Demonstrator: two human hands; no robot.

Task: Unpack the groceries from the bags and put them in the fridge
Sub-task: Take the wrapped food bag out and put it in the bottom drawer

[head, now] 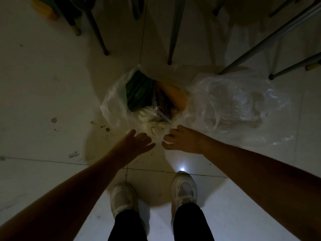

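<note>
A clear plastic bag [112,103] lies open on the dim tiled floor ahead of me. Inside it I see a dark green vegetable [137,89], an orange-yellow item [175,94], a dark wrapped pack [161,105] and pale white food [154,126] at the near end. A second clear plastic bag [239,105], crumpled, lies to the right of it. My left hand [139,141] hovers just short of the first bag, fingers stretched and apart, holding nothing. My right hand [180,140] is beside it with fingers curled, next to the white food; no grip shows.
Several chair and table legs [172,40] stand just behind the bags, with slanted metal legs [260,47] at the right. A yellow object [45,9] sits at the top left. My two white shoes [184,188] stand on the floor below my hands. Dark stains [54,120] mark the tiles.
</note>
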